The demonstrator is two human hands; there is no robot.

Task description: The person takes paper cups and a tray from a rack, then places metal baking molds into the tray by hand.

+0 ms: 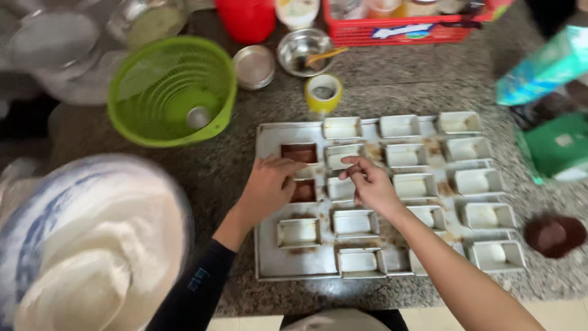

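A metal baking tray [269, 260] lies on the granite counter, filled with several small rectangular tins. Most tins hold pale dough, such as one tin [354, 222] near the front. Two tins at the left, one of them [299, 152], hold a brown filling. My left hand [267, 187] rests over the tins at the tray's left, fingers curled beside the brown-filled ones. My right hand [369, 183] hovers above the middle tins with thumb and fingers pinched together; what it pinches is too small to tell.
A green plastic colander [173, 89] sits at the back left, a large white and blue bag [92, 245] at the front left. A steel bowl [303, 51], yellow cup [323, 92], red basket [404, 27], green cartons [554, 147] and brown powder [554, 235] surround the tray.
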